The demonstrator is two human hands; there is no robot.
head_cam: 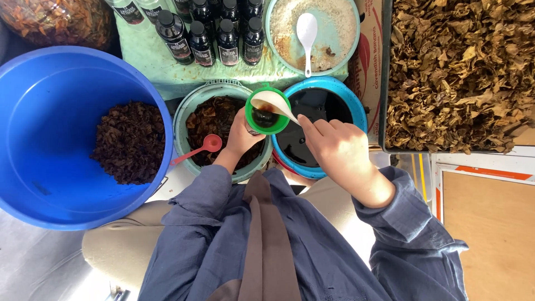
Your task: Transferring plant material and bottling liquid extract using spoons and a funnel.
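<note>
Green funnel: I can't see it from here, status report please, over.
Left hand grips green funnel. Right hand tips white ladle of dark liquid into it. Blue bowl of dark liquid alongside. Nothing in the way.

- Large blue tub (33,111), holding a heap of dark wet leaves (129,142)
- Teal bowl (192,106) of dark leaves, pink spoon (196,149) resting in it
- Dark capped bottles (214,33), grouped
- Plate (346,33) with white spoon (307,34)
- Tray of dry brown leaves (460,72)
</note>
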